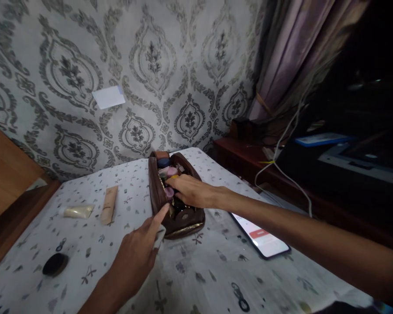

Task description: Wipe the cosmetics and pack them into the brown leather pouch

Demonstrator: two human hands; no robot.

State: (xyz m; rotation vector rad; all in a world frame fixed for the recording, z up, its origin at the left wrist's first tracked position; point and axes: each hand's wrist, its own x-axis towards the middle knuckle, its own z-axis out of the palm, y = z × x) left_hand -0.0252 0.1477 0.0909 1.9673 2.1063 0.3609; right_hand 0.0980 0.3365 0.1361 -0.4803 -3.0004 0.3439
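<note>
A brown zippered bag [157,192] lies open on the patterned sheet, with several small cosmetic items inside, among them a pink-capped one [169,192]. My right hand [194,192] reaches into the bag from the right; its fingertips are among the items, and what they grip, if anything, is hidden. At the bag's near left edge is my left hand [140,244], its index finger stretched toward the opening and a piece of grey-white cloth or paper [159,237] held beneath its fingers.
Left of the bag lie a beige tube [109,205], a pale yellow tube [78,212] and a round black case [55,264]. A phone [265,240] with a lit screen lies under my right forearm. White cables [291,181] hang at the right.
</note>
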